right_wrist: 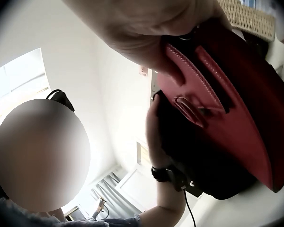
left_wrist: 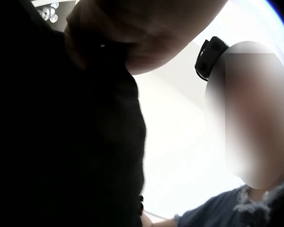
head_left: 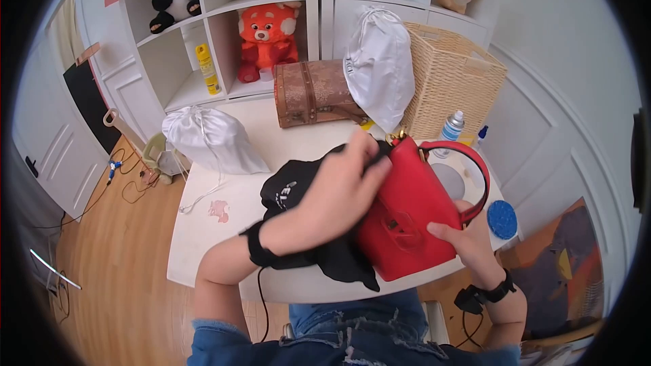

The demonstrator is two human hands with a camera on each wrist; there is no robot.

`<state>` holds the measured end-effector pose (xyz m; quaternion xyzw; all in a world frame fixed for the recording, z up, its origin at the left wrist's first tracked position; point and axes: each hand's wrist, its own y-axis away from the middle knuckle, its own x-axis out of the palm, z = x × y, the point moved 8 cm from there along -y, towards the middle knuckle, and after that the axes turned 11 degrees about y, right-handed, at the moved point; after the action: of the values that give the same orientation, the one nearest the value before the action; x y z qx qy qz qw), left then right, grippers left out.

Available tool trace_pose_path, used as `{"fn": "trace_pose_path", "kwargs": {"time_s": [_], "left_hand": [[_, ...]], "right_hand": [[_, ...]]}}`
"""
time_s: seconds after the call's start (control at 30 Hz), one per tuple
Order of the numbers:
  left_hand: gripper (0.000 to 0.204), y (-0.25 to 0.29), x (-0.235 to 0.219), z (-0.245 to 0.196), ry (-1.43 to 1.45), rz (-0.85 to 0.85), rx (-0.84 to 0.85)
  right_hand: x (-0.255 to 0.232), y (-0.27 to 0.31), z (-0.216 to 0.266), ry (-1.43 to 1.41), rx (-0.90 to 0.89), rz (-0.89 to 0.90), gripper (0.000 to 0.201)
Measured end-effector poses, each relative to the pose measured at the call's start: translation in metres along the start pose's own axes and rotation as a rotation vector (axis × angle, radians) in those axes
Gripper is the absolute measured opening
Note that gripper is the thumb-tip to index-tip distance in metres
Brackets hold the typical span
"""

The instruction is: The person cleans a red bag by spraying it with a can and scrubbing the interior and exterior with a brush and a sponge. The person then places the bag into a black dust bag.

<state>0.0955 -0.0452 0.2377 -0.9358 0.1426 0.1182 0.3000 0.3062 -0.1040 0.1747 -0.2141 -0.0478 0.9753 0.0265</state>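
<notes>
A red leather handbag (head_left: 413, 203) with a top handle (head_left: 480, 166) leans at the front right of the white table. My right hand (head_left: 468, 237) grips its side near the handle, thumb on the front face; the right wrist view shows the same hand (right_wrist: 156, 28) over the bag. With my left hand (head_left: 339, 186) I pinch the edge of a black cloth bag (head_left: 291, 179) beside the handbag's upper left corner. The cloth, printed with white lettering, hangs along the handbag's left side and hides part of it. Dark cloth (left_wrist: 85, 142) fills much of the left wrist view.
A white drawstring bag (head_left: 210, 139) sits at the table's left. Behind stand a brown patterned case (head_left: 315, 88), another white drawstring bag (head_left: 383, 61) and a wicker basket (head_left: 454, 74). A spray can (head_left: 451, 132) and a blue round object (head_left: 502, 219) are at the right.
</notes>
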Motion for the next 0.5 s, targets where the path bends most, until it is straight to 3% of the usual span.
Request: {"fn": "trace_pose_path", "kwargs": {"time_s": [0.07,0.17,0.27,0.33,0.5], "left_hand": [[0.027,0.023,0.014,-0.013,-0.051,0.029,0.127],[0.043,0.055,0.021,-0.004,-0.207,0.118,0.086],[0.043,0.078,0.020,-0.002,-0.390,0.179,0.122],[0.043,0.091,0.017,0.009,-0.452,0.155,0.112],[0.031,0.102,-0.008,0.047,-0.670,0.103,-0.066]], "right_hand": [[0.005,-0.007,-0.010,-0.172,0.046,0.000,0.041],[0.006,-0.015,-0.021,-0.387,0.061,-0.009,0.045],[0.011,-0.023,-0.035,-0.525,0.076,-0.052,0.049],[0.015,-0.027,-0.044,-0.729,0.088,-0.141,0.050],[0.028,-0.033,-0.051,-0.800,0.085,-0.211,0.052]]}}
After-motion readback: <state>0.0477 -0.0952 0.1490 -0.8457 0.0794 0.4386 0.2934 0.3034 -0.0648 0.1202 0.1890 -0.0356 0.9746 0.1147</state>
